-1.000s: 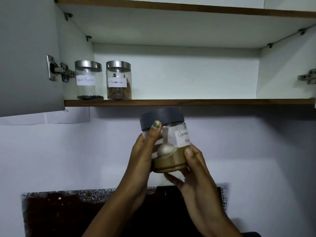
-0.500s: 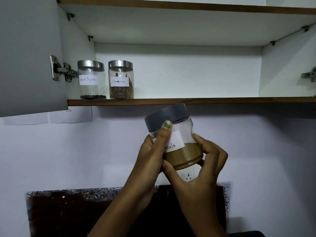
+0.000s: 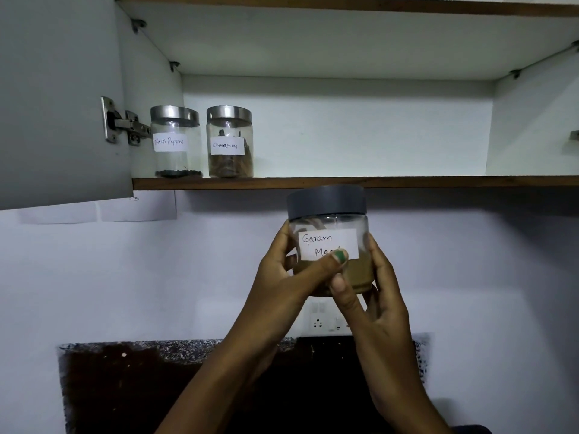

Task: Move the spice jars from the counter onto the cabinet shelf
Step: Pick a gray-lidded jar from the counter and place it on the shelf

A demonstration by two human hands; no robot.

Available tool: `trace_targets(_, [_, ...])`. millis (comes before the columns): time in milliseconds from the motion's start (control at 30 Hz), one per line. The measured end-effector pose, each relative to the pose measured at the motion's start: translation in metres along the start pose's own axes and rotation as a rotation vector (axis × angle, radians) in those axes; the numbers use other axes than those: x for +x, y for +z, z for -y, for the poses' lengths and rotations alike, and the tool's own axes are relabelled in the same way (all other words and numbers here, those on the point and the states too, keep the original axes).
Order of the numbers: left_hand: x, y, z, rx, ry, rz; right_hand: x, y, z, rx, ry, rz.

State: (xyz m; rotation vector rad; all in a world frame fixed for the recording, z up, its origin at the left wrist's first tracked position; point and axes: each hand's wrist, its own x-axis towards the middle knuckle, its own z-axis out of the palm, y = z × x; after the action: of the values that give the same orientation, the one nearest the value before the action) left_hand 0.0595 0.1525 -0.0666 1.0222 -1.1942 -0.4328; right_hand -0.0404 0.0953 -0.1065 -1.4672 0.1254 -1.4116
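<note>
Both the left hand (image 3: 283,277) and the right hand (image 3: 380,296) grasp the grey-lidded jar (image 3: 329,233) labelled "Garam Ma…", held just below the shelf (image 3: 376,182), where jars marked "Black Pepper" (image 3: 175,142) and "Cinnamon" (image 3: 229,142) stand left, beside the open door (image 3: 59,98).

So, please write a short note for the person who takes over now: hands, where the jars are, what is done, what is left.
Left hand: grips the Garam Masala jar, thumb across its label.
Right hand: holds the same jar from the right and below.
The jar is upright, grey lid on, just below the shelf edge, not yet on it.
Done: Black Pepper jar and Cinnamon jar stand side by side at the shelf's left end.
Left: lift the Garam Masala jar onto the shelf; the space right of the Cinnamon jar looks free. The counter is mostly hidden, so I cannot tell if more jars wait.
</note>
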Motion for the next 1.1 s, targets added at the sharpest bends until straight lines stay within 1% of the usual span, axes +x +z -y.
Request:
trace_targets(167, [0.002,-0.001,0.002,0.002,0.022,-0.015,0.002,-0.001,-0.005,-0.042,-0.024,0.018])
trace_targets(267, [0.01,-0.005,-0.006,0.046,0.052,-0.05,0.015,-0.001,-0.005,-0.156,-0.064,0.079])
trace_targets(367, [0.03,-0.011,-0.023,0.136,0.147,-0.085,0.045,0.006,0.005,-0.28,-0.135,0.141])
trace_targets(467, [0.06,-0.015,-0.04,0.196,0.252,-0.093,0.084,0.019,0.016,-0.346,-0.214,0.152])
trace_targets(533, [0.083,-0.02,-0.048,0.269,0.298,-0.15,0.112,0.03,0.019,-0.401,-0.253,0.144])
trace_targets(567, [0.095,-0.023,-0.051,0.319,0.309,-0.204,0.126,0.035,0.019,-0.421,-0.264,0.14])
trace_targets(667, [0.127,-0.032,-0.053,0.435,0.319,-0.336,0.163,0.051,0.011,-0.459,-0.266,0.143])
trace_targets(800, [0.153,-0.039,-0.038,0.607,0.304,-0.399,0.187,0.064,-0.012,-0.634,-0.23,0.153])
trace_targets(900, [0.162,-0.043,-0.025,0.643,0.247,-0.398,0.193,0.069,-0.026,-0.753,-0.269,0.104])
trace_targets(967, [0.164,-0.044,-0.02,0.657,0.245,-0.383,0.198,0.072,-0.031,-0.801,-0.283,0.068])
trace_targets(1100, [0.164,-0.041,-0.014,0.683,0.228,-0.33,0.21,0.072,-0.035,-0.95,-0.235,0.09])
